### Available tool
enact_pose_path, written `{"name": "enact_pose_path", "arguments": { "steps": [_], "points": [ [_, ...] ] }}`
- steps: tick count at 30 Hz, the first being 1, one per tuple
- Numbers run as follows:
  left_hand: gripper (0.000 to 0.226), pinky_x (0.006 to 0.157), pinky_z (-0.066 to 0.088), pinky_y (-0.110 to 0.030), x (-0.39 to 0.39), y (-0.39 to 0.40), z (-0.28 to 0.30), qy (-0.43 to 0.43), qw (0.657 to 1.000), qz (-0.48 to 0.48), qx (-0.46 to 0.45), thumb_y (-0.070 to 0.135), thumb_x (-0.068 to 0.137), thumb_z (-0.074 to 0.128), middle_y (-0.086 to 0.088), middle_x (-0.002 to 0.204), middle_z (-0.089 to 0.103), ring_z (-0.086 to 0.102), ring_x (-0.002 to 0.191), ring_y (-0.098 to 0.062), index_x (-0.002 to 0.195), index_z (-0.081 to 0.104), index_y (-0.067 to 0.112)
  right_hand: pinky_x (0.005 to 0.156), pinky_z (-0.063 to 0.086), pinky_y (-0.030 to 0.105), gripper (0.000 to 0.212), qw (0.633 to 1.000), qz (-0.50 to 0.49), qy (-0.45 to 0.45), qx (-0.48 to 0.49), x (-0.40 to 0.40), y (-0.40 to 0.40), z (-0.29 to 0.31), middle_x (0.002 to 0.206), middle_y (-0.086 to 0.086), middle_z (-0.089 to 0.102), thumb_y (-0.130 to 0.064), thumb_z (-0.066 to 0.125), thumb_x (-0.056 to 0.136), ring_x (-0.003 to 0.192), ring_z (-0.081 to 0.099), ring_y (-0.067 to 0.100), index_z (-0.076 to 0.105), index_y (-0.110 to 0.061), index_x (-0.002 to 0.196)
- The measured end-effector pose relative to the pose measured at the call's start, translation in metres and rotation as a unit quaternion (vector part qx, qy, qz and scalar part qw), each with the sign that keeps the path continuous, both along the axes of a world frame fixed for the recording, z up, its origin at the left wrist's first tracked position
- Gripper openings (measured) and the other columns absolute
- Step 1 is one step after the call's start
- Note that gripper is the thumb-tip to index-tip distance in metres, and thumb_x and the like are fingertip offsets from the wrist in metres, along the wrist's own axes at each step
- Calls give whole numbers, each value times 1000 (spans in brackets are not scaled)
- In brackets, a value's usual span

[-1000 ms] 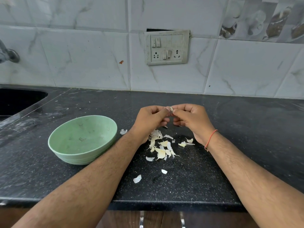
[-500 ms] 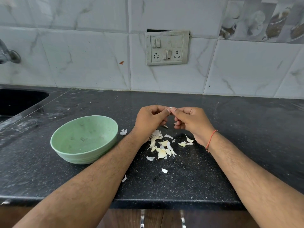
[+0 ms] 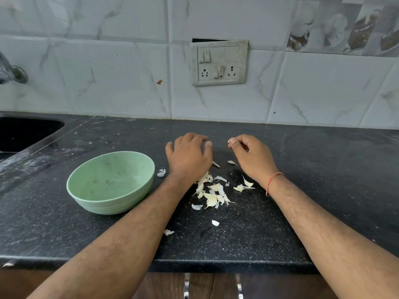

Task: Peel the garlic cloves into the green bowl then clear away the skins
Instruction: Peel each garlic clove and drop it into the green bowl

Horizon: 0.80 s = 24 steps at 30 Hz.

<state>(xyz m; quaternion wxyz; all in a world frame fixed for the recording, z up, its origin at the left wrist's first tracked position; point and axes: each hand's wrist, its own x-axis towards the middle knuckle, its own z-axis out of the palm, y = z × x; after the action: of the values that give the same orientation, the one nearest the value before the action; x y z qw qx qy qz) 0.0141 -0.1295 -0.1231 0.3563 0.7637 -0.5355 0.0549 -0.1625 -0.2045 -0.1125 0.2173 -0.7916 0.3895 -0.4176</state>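
Note:
The green bowl (image 3: 129,169) stands on the black counter, left of my arms, with no cloves visible inside. My left hand (image 3: 190,156) hovers palm down with curled fingers just right of the bowl; what lies under it is hidden. My right hand (image 3: 252,156) is a short gap away, its thumb and forefinger pinching a small white garlic piece (image 3: 229,140). A pile of garlic skins and pieces (image 3: 212,194) lies on the counter between my forearms.
Stray skins lie by the bowl (image 3: 161,172) and nearer the counter's front edge (image 3: 215,222). A sink (image 3: 23,132) and a tap (image 3: 10,72) are at the far left. A socket panel (image 3: 218,62) is on the tiled wall.
My hands, pinched together on one garlic piece before, have come apart. The right hand keeps the white piece and the left hand has moved left, towards the bowl.

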Motion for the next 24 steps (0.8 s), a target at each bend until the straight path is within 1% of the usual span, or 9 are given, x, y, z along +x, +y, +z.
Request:
{"name": "enact_pose_path", "arguments": {
  "steps": [2, 5, 9, 10, 12, 15, 18, 21, 24],
  "points": [
    [58, 127, -1, -61, 5, 0, -5, 22, 991, 28, 127, 54, 109, 25, 6, 166, 39, 21, 160, -24, 153, 52, 28, 66, 39, 20, 26, 998, 2, 43, 36, 0, -1, -2, 87, -14, 63, -39, 48, 111, 76, 56, 0, 70, -26, 104],
    [65, 130, 0, -58, 7, 2, -11, 35, 978, -14, 206, 51, 111, 12, -2, 175, 25, 10, 164, -29, 164, 38, 24, 77, 49, 32, 28, 988, 24, 126, 82, 3, 3, -6, 98, -4, 71, -43, 38, 113, 90, 65, 16, 62, -29, 108],
    [64, 132, 5, -51, -4, 7, 0, 66, 976, -88, 188, 47, 114, 5, -5, 174, 29, 14, 164, -27, 165, 34, 22, 89, 51, 40, 27, 975, 72, 190, 88, 8, 17, -5, 123, 1, 72, -46, 33, 114, 103, 66, 22, 50, -36, 97],
    [66, 132, 7, -50, -6, 8, 1, 88, 975, -98, 181, 48, 114, 4, -7, 172, 33, 19, 163, -27, 165, 36, 21, 90, 52, 42, 28, 973, 83, 197, 88, 9, 22, -3, 122, 3, 72, -47, 32, 114, 103, 66, 23, 49, -34, 96],
    [75, 131, 15, -48, -5, 8, 2, 161, 968, -113, 156, 58, 111, 2, -9, 166, 43, 30, 158, -28, 161, 45, 21, 82, 51, 41, 30, 970, 108, 195, 92, 11, 30, -2, 103, 6, 70, -44, 33, 114, 91, 64, 24, 50, -24, 100],
    [85, 129, 23, -48, -4, 6, -1, 269, 946, -140, 112, 74, 103, 4, 0, 160, 53, 41, 153, -21, 157, 51, 27, 69, 41, 40, 32, 966, 144, 191, 103, 15, 39, -1, 87, 4, 62, -42, 34, 115, 75, 54, 19, 49, -18, 98],
    [88, 126, 28, -48, -3, 6, -2, 355, 919, -162, 60, 80, 99, 7, 6, 147, 65, 49, 145, -15, 153, 54, 29, 68, 41, 39, 33, 968, 160, 160, 111, 15, 44, 1, 83, 2, 59, -43, 34, 115, 70, 48, 15, 50, -20, 96],
    [85, 118, 36, -43, 0, 5, -2, 392, 907, -150, 7, 75, 104, 6, 7, 127, 76, 61, 132, -15, 141, 65, 27, 68, 46, 37, 30, 980, 142, 115, 80, 12, 46, 3, 92, 2, 70, -42, 35, 114, 70, 54, 12, 54, -25, 99],
    [87, 116, 45, -49, 3, 2, -2, 425, 891, -158, -33, 73, 103, 4, 2, 103, 82, 73, 113, -16, 127, 72, 24, 62, 42, 25, 23, 989, 121, 81, 3, 6, 45, 3, 98, -6, 74, -33, 38, 115, 63, 56, -1, 53, -24, 100]
  ]
}}
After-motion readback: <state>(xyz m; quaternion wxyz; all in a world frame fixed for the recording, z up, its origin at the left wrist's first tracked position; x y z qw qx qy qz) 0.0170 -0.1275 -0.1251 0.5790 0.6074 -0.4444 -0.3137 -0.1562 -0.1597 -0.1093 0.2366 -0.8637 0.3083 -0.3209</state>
